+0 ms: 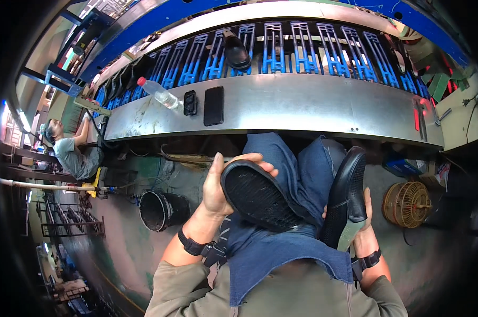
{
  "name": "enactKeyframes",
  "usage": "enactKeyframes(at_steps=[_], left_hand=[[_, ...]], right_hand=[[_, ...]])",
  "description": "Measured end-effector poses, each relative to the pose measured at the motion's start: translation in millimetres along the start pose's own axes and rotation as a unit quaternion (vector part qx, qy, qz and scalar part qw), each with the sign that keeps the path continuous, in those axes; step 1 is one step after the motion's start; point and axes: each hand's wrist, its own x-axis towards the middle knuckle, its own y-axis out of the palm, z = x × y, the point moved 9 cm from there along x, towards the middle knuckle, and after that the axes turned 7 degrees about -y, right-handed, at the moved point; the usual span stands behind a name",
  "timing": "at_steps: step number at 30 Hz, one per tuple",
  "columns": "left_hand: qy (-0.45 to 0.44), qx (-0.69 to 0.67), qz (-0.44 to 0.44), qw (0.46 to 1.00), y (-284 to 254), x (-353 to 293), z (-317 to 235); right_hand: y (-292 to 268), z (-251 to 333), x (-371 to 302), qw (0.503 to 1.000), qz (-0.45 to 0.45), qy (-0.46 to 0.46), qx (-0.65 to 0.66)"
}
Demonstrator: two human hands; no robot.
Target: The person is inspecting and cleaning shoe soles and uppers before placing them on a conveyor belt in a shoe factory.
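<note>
My left hand (pixel 213 187) grips a black shoe sole (pixel 260 198) over my left thigh, with the fingers around its far edge. Its broad, dark, rough-looking face, bordered by a raised rim, is turned up toward me. On the right, my right hand (pixel 368 211) holds a black shoe upper (pixel 338 206) with a perforated pattern, toe pointing away from me. A pale green shoe last (pixel 348 232) shows at its near end. Sole and upper are apart. Part of my right hand is hidden behind the upper. Blue apron cloth (pixel 276 253) covers my lap.
Ahead runs a metal ledge (pixel 281 100) with a plastic bottle (pixel 159 94), a phone (pixel 213 105) and a small black case (pixel 190 102). Beyond it, a black shoe (pixel 237 50) rests on blue racks (pixel 273 50). A bucket (pixel 157 211), a wicker basket (pixel 406 205) and a seated co-worker (pixel 76 150) flank me.
</note>
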Motion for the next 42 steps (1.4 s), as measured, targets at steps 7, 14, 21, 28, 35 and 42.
enactKeyframes(at_steps=[7,14,21,28,35,42], left_hand=[[-0.007,0.154,0.029,0.988,23.9,3.9,9.4],[0.021,0.363,0.006,0.932,41.2,2.4,12.9],[0.025,0.394,-0.022,0.919,56.8,6.0,4.2],[0.017,0.402,0.023,0.915,114.9,14.3,12.1],[-0.028,0.436,0.021,0.899,147.1,9.9,21.2],[-0.030,0.442,0.012,0.897,152.1,11.2,27.9]], right_hand=[[47.4,-2.3,14.7,0.984,-0.021,0.017,-0.176],[72.9,-8.9,-2.2,0.978,0.047,0.060,-0.196],[100.7,-7.8,-7.7,0.954,0.146,0.083,-0.250],[117.4,-5.1,-9.0,0.885,0.223,-0.029,-0.408],[116.9,5.3,-18.3,0.885,0.196,-0.063,-0.417],[110.4,7.0,-20.0,0.888,0.199,-0.064,-0.410]])
